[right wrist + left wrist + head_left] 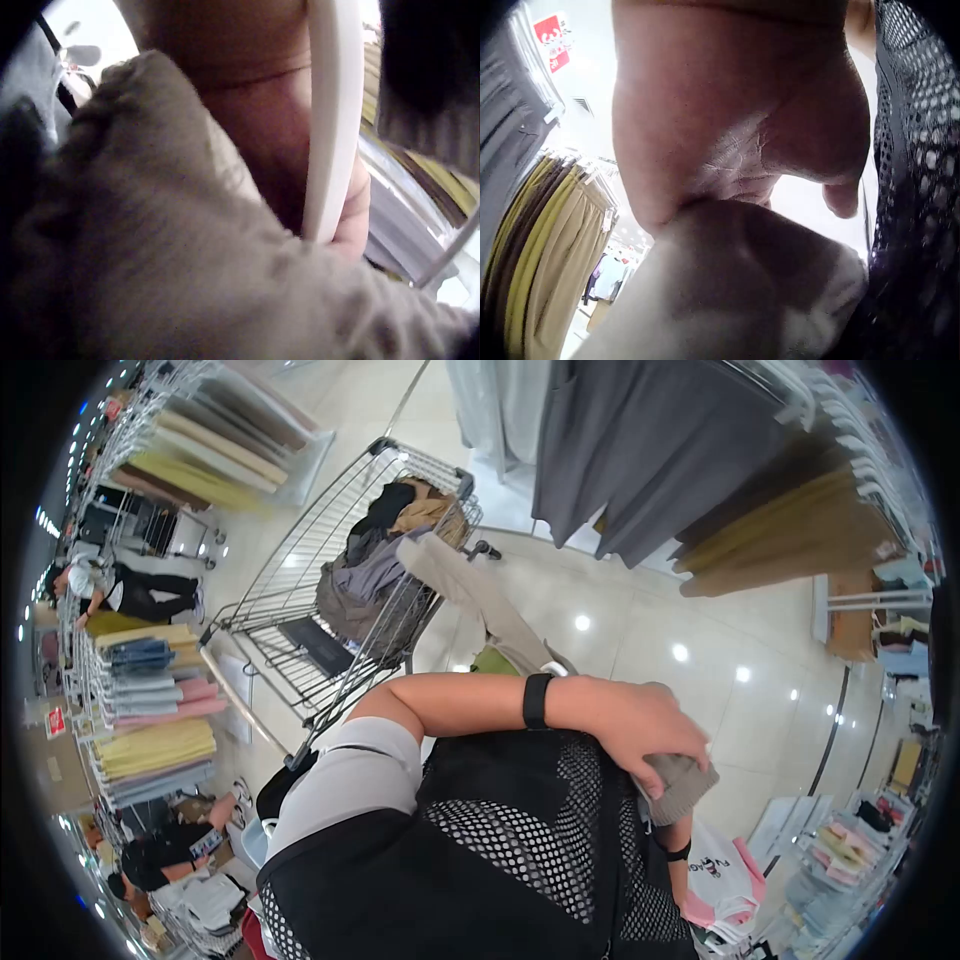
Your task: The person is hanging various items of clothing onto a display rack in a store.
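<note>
A taupe garment (690,790) with a ribbed edge is gripped by my left hand (650,730), whose fingers curl over it. Its cloth (727,292) lies under the palm of my left hand (742,127) in the left wrist view. Below it in the head view, my right forearm comes up and the hand is hidden. The right wrist view shows part of my right hand (262,142) behind a white hanger-like strip (334,120) and taupe cloth (195,247); how its fingers lie is covered. A beige trouser leg (475,595) reaches to the cart.
A wire shopping cart (245,645) with piled clothes (375,575) stands ahead to the left. Grey trousers (650,460) and brown ones (790,530) hang at the upper right. Clothes racks line the left, where two people (150,590) are visible. Folded clothes (840,840) lie at the lower right.
</note>
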Motion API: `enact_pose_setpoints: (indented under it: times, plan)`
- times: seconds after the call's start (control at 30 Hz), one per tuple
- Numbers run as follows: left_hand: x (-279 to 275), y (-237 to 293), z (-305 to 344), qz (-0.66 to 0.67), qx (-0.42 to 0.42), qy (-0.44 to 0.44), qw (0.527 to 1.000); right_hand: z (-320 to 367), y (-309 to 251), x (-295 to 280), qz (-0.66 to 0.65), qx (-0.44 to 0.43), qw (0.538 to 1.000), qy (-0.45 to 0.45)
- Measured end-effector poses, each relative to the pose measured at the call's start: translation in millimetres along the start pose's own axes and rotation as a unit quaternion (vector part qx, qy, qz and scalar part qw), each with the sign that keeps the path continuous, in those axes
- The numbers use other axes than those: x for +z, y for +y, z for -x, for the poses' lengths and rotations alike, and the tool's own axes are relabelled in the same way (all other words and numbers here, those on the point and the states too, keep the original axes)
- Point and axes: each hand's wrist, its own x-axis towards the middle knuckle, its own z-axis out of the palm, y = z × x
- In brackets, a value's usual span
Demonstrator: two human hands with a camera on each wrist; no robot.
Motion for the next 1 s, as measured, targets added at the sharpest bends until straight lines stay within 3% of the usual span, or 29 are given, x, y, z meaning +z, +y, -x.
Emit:
enact_pose_setpoints:
  times: [0.1, 0.17, 0.2, 0.27, 0.3, 0.37, 0.4, 0.43, 0.5, 0.57, 0.6, 0.63, 0.7, 0.83, 0.87, 0.97, 1.0]
  plan:
    - [-2, -10, -13, -0.084, 0.034, -0.038, 0.995, -34, -30, -11, 0.014, 0.009, 0.999, 0.039]
    - [0, -20, -9, -0.086, 0.046, -0.03, 0.995, -149, -60, -41, 0.02, 0.021, 0.997, 0.074]
    - [-2, -25, -5, -0.089, 0.034, -0.006, 0.995, -120, -58, -45, 0.02, 0.028, 0.995, 0.09]
    - [-22, -17, 0, -0.089, -0.104, -0.048, 0.989, -123, -65, -55, 0.012, 0.043, 0.992, 0.121]
    - [-24, -24, 9, -0.056, -0.162, -0.02, 0.985, -122, -64, -61, 0.007, 0.054, 0.989, 0.14]
    - [-42, -34, 24, -0.009, -0.27, 0.031, 0.962, -130, -60, -75, -0.14, 0.066, 0.976, 0.155]
    - [-57, -36, 30, 0.005, -0.324, 0.054, 0.945, -141, -54, -76, -0.144, 0.067, 0.956, 0.245]
    - [-69, -44, 43, 0.005, -0.318, 0.031, 0.947, -146, -51, -86, -0.153, 0.069, 0.949, 0.267]
    - [-87, -66, 70, -0.009, -0.304, 0.096, 0.948, -158, -47, -107, -0.08, 0.225, 0.962, 0.13]
    - [-97, -86, 80, -0.004, -0.273, 0.151, 0.95, -171, -45, -116, -0.073, 0.204, 0.963, 0.16]
    - [-104, -90, 76, 0.011, -0.267, 0.169, 0.949, -180, -50, -125, -0.064, 0.235, 0.96, 0.138]
    - [-110, -99, 80, 0.044, -0.265, 0.167, 0.949, -187, -53, -131, -0.056, 0.269, 0.954, 0.117]
    - [-125, -117, 106, 0.128, -0.364, 0.14, 0.912, -196, -43, -145, -0.046, 0.278, 0.951, 0.128]
    - [-165, -143, 103, 0.313, -0.341, 0.15, 0.874, -214, -46, -194, -0.009, 0.316, 0.937, 0.149]
    - [-177, -155, 112, 0.28, -0.362, 0.13, 0.879, -219, -50, -205, 0.0, 0.32, 0.932, 0.169]
    - [-194, -171, 108, 0.328, -0.261, 0.203, 0.885, -235, -69, -228, -0.001, 0.286, 0.936, 0.208]
    - [-202, -169, 105, 0.326, -0.262, 0.196, 0.887, -242, -72, -234, -0.013, 0.284, 0.933, 0.219]
